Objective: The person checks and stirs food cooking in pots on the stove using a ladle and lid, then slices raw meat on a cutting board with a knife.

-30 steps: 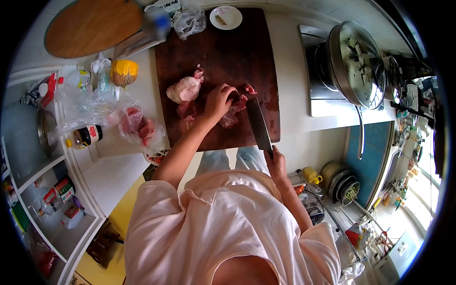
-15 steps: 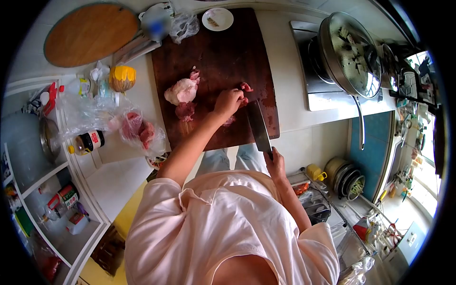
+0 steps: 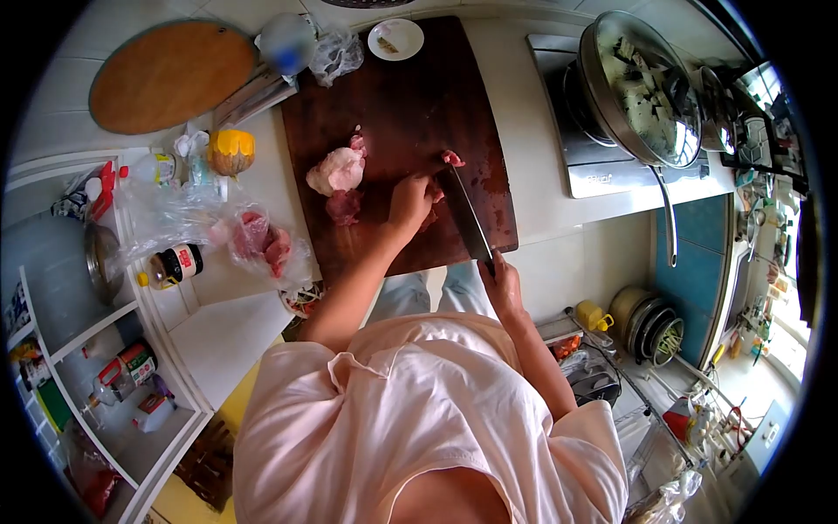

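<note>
My right hand [image 3: 504, 286] is wrapped round the handle of a kitchen knife [image 3: 466, 215] with a broad dark blade. The blade points away from me over the dark wooden cutting board [image 3: 393, 105]. Just left of the blade, my left hand [image 3: 410, 203] is closed on a piece of raw meat [image 3: 435, 189], mostly hidden by the fingers. A small cut piece of meat [image 3: 452, 158] lies by the blade's tip. Farther left on the board sit a pale, fatty chunk of meat [image 3: 335, 172] and a darker red piece [image 3: 344, 208] touching it.
A small white plate [image 3: 395, 40] stands at the board's far end. Left of the board lie a plastic bag of meat [image 3: 262, 244], a dark-sauce bottle [image 3: 175, 265] and a yellow-topped pumpkin [image 3: 231, 153]. A lidded pan [image 3: 642, 96] sits on the stove at right, its handle jutting towards me.
My left hand has drawn back slightly towards me and left, away from the small cut piece. The knife has shifted a little left and towards me, its tip now beside that piece.
</note>
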### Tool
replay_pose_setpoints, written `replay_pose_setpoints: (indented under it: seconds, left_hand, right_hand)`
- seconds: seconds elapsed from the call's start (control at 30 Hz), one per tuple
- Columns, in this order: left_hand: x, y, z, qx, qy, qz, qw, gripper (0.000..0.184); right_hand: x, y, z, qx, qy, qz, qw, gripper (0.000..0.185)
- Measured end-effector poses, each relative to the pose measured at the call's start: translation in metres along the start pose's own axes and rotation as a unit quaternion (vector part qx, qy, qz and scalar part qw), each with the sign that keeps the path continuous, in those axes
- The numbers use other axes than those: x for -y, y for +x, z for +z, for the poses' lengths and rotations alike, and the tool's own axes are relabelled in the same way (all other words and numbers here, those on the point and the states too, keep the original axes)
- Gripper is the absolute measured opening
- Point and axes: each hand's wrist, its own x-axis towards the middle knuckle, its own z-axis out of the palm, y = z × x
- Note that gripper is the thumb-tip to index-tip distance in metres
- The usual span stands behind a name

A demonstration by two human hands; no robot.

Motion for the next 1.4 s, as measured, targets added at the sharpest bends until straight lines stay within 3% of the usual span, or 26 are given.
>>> replay_pose_setpoints:
  seconds: [0.07, 0.17, 0.27, 0.47, 0.57, 0.77, 0.83, 1.1, 1.23, 1.33, 1.4]
  left_hand:
    - [-0.003, -0.002, -0.003, -0.009, -0.049, -0.035, 0.998, 0.015]
    - [0.000, -0.004, -0.004, -0.028, 0.023, -0.006, 0.999, 0.014]
    - [-0.006, -0.007, -0.007, -0.004, -0.033, -0.085, 0.996, 0.013]
    - [0.005, -0.010, -0.001, 0.007, -0.078, -0.135, 0.988, 0.009]
    - [0.024, -0.019, 0.008, -0.085, 0.054, -0.009, 0.995, 0.007]
    - [0.027, -0.057, -0.016, -0.115, 0.012, -0.046, 0.992, 0.010]
    - [0.030, -0.077, -0.025, -0.124, -0.021, -0.097, 0.987, 0.009]
    - [0.042, -0.097, -0.026, -0.124, -0.081, -0.189, 0.971, 0.016]
    - [0.048, -0.091, -0.015, -0.140, -0.053, -0.151, 0.977, 0.021]
    - [0.039, -0.078, -0.008, -0.198, -0.048, -0.093, 0.975, 0.017]
    - [0.039, -0.071, -0.004, -0.179, -0.030, -0.099, 0.978, 0.011]
  right_hand:
    - [0.000, 0.001, -0.001, 0.002, -0.009, -0.004, 1.000, 0.027]
    - [0.002, 0.000, -0.004, -0.002, -0.016, -0.008, 1.000, 0.029]
    - [0.018, 0.000, -0.014, 0.020, -0.017, 0.004, 1.000, 0.025]
    - [0.013, 0.012, -0.009, 0.049, -0.005, -0.031, 0.998, 0.017]
    - [0.014, 0.029, 0.004, 0.068, 0.021, -0.061, 0.996, 0.017]
    - [0.036, 0.065, 0.026, 0.082, 0.069, -0.097, 0.989, 0.018]
    - [0.056, 0.059, 0.015, 0.088, 0.088, -0.105, 0.987, 0.018]
    - [0.045, 0.023, -0.004, 0.148, -0.043, -0.113, 0.982, 0.019]
    - [0.037, 0.014, -0.010, 0.147, -0.078, -0.114, 0.979, 0.019]
    - [0.038, 0.009, -0.011, 0.132, -0.077, -0.109, 0.982, 0.022]
    - [0.039, 0.007, -0.014, 0.122, -0.077, -0.093, 0.985, 0.023]
